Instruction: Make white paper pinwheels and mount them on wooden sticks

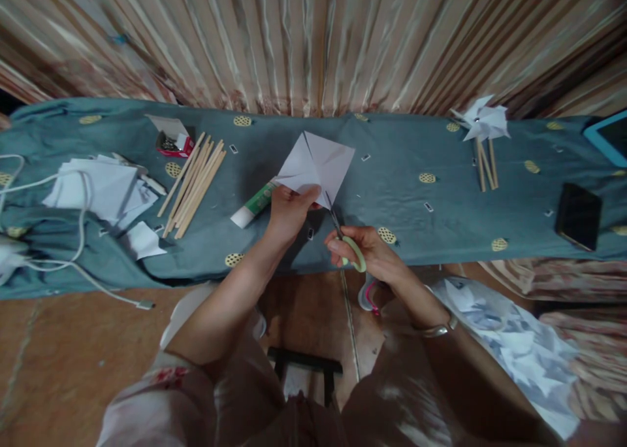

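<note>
A white square of paper (334, 161) is pinched at its near edge by my left hand (290, 210). Slits or creases run in from its corners. Around the handles of light-green scissors (355, 254) my right hand (367, 249) is closed, with the blades at the paper's near corner. Just left of the paper, partly behind my left hand, lies a green and white glue stick (255, 205). Further left is a bundle of several wooden sticks (196, 189). At the far right, white paper pinwheels (484, 120) on wooden sticks lie on the cloth.
A teal cloth (406, 218) covers the long table. On its left are a stack of paper (95, 189), a small red box (174, 143) and a white cable (81, 238). A black phone (578, 217) and blue-edged tablet (610, 136) lie right. A bag of paper pieces (514, 342) stands below.
</note>
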`<control>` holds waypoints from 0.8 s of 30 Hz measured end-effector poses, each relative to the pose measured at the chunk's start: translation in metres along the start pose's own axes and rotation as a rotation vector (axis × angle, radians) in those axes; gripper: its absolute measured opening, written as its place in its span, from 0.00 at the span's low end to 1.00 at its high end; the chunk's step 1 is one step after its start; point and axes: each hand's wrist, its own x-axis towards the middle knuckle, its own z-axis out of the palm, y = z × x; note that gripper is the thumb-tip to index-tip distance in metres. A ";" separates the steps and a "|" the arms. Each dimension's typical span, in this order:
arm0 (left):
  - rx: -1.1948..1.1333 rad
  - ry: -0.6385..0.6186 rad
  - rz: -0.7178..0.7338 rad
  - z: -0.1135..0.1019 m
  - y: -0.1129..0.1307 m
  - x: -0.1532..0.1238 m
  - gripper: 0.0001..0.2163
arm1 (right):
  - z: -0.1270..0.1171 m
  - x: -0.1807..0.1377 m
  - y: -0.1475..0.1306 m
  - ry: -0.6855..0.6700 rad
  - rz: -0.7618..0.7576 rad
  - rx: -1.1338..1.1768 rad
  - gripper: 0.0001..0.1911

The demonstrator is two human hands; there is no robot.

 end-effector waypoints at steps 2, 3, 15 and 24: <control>-0.001 -0.012 -0.014 0.002 -0.001 -0.002 0.07 | 0.000 0.000 0.001 0.016 0.006 -0.017 0.23; -0.003 -0.016 -0.020 0.002 -0.002 -0.003 0.07 | -0.001 0.001 0.002 0.022 0.011 -0.030 0.23; -0.004 -0.038 -0.027 0.003 -0.002 -0.004 0.06 | -0.001 0.000 0.000 0.035 0.001 -0.096 0.22; -0.043 -0.043 -0.047 0.004 -0.002 -0.004 0.05 | -0.002 0.000 0.002 0.039 -0.011 -0.098 0.21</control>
